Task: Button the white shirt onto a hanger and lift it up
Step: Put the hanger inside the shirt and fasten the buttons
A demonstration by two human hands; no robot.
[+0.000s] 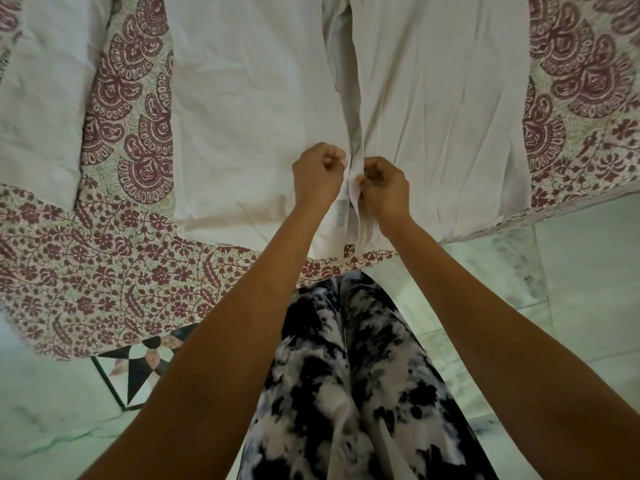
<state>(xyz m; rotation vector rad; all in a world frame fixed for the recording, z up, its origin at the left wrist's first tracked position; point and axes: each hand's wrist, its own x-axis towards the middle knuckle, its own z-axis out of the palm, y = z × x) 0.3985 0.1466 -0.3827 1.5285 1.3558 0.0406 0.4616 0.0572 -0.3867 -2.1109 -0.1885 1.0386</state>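
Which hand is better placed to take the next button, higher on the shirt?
Probably the left hand: the button sits on the shirt edge that this hand grips, straight beyond it, while the right hand pinches the opposite edge.

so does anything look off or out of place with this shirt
Nothing damaged or spilled. The white shirt lies creased on the patterned bedspread, and its front looks unfastened above where the left hand and right hand pinch it.

The shirt (263,98) runs off the top edge. Print on its label (341,213) is too tiny to read.
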